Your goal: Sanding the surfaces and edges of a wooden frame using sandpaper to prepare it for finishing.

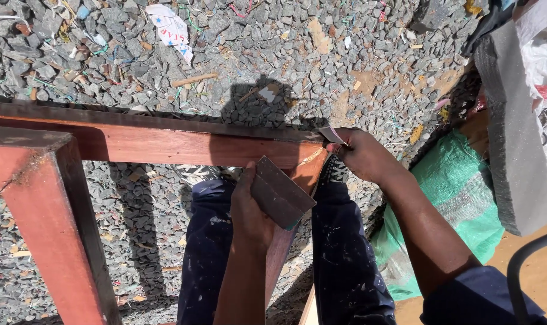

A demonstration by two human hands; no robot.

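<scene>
Wooden frame [165, 144]: reddish-brown, smooth rails, square corner joint, standing over grey gravel [225, 54]. Left hand [249, 210] grips flat dark rectangular sanding pad [281, 192] against upright rail. Right hand [361, 153] pinches small folded sandpaper piece [332, 135] at corner, wrist bent.

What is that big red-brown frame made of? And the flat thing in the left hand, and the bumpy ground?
The frame looks like wood with a reddish-brown stain: straight beams, grain streaks and a joined corner. The flat piece in the left hand is thin, dull and grey-brown, perhaps sandpaper or a scraper; it is hard to tell. The ground is grey crushed stone, with sharp little chunks.
</scene>
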